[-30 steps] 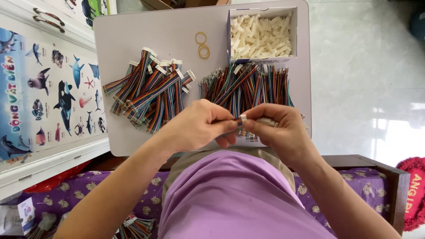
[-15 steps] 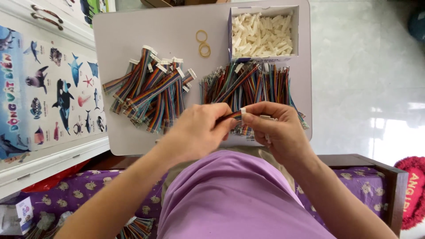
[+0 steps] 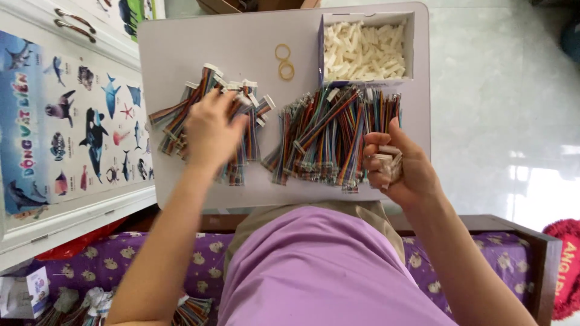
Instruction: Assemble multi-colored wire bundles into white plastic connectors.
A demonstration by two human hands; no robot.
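Left hand [image 3: 208,130] has moved onto finished cables [image 3: 205,115]; right hand [image 3: 396,163] grips connectors [image 3: 386,164]

White open carton [image 3: 365,18] far right on table; sea-animal poster [image 3: 66,121] left.

- Bright, even daylight fills the scene; colours read clearly
- Strong glare on the tiled floor [image 3: 513,102] at the right of the frame, blown out to white near the right edge
- Shadows are soft and short, lying just under the wire bundles on the table [image 3: 181,48]
- The left hand [image 3: 208,130] is smeared by motion blur; the right hand [image 3: 399,166] is sharp
- Straight edges bow slightly towards the frame's corners
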